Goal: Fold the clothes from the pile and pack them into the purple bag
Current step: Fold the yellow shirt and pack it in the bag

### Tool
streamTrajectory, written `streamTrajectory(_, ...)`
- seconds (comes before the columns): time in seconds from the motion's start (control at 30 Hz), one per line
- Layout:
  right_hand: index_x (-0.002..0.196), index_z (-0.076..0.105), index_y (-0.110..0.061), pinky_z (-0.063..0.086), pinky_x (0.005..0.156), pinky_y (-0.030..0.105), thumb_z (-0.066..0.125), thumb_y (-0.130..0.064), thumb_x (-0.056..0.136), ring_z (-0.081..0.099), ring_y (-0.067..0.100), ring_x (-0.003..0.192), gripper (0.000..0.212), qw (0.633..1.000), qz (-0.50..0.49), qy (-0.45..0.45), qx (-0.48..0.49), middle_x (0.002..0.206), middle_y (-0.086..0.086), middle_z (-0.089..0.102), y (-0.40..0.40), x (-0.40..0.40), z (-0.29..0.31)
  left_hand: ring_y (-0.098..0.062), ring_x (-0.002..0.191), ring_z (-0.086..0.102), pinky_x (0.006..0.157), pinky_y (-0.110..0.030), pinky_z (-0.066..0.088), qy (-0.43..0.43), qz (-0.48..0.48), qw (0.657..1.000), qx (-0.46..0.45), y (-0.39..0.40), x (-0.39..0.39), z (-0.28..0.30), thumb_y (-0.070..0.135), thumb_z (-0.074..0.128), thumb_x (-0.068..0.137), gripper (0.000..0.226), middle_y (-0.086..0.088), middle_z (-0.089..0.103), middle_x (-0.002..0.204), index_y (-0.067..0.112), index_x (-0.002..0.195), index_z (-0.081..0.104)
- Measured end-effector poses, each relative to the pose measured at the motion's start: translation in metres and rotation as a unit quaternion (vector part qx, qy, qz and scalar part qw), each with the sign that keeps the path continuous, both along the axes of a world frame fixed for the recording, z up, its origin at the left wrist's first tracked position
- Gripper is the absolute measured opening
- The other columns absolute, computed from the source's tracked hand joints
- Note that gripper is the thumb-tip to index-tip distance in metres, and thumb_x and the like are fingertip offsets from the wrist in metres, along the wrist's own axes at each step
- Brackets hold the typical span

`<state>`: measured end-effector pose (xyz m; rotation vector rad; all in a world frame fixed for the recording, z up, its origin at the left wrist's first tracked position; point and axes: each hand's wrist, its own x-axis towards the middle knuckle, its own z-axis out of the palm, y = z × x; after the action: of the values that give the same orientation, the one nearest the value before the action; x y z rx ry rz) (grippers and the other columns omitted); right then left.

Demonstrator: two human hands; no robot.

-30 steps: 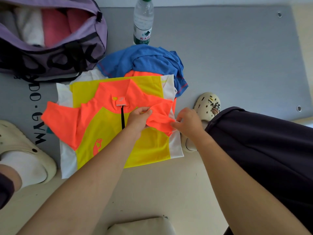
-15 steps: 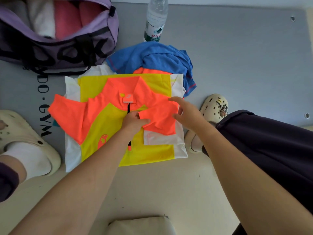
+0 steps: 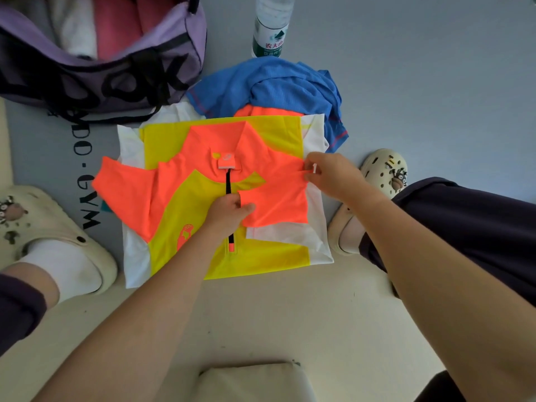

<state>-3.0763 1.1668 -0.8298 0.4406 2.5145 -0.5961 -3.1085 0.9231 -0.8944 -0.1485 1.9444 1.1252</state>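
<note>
1. The jersey, yellow with orange and white panels, lies flat on the floor between the person's feet, half on the grey mat and half on the pale floor. Its collar points towards the far edge of the mat, so its long axis runs from the person towards the purple bag.
2. The right hand pinches the jersey's right shoulder edge, thumb and fingers closed on the orange cloth. The orange sleeve on that side is already laid inward over the chest.
3. The left hand sits at the middle of the jersey beside the black zip, fingers curled onto the inner edge of the folded sleeve, apparently holding it down.
4. The other orange sleeve is spread outward towards the mat's left edge, on the left hand's side. I judge that fold comes next and that the left hand is the nearer one for it.
5. A blue garment lies crumpled just beyond the collar, with more cloth under it.
6. The bag stands open at the mat's far left corner, with white and pink folded items inside.
7. Writing: the mat reads "DO·GYM" in black, cut off by the bag. A water bottle has a green and white label with Chinese characters, too small to read surely. The jersey's orange collar tag and chest logo are illegible.
</note>
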Motion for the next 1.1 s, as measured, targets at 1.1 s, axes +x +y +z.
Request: streamTrajectory(1.1,0.08,0.069,-0.01,0.039,0.066,0.028,0.068,-0.011,0.083,0.061,0.027,0.083,0.003,0.959,-0.275,-0.057,-0.048,0.082,0.006,0.066,-0.048,0.097,-0.051,-0.022,0.055,0.067,0.049,-0.034,0.053,-0.017,-0.031,0.997,-0.066,-0.023,0.024,0.0,0.009,0.075,0.081,0.017,-0.013,0.066,0.07,0.006,0.071,0.062)
